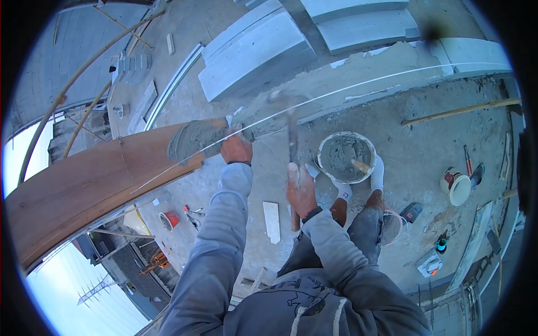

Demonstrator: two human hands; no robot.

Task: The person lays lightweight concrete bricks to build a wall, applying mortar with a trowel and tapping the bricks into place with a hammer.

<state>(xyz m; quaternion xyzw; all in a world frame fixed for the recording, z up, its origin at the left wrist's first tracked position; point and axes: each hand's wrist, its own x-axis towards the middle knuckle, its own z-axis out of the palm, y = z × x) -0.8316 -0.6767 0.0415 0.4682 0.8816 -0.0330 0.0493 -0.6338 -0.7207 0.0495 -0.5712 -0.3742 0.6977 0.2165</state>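
My right hand (301, 189) is wrapped round the handle of a hammer (293, 134), whose head is raised away from me and smeared by motion. My left hand (236, 148) is closed at the end of a brown wooden board (89, 173), beside a taut white string (347, 88). What its fingers pinch is hidden. Wet grey mortar (188, 144) lies on the board, just left of that hand. Near my feet stands a bucket of mortar (346, 157) with a wooden-handled tool (361, 166) stuck in it.
Large pale blocks (255, 53) lie beyond the low wall ledge (381, 70). To the right are a white bucket (459, 189), a bamboo pole (462, 112) and scattered tools. A red container (168, 220) sits at left, near the drop beyond the board's edge.
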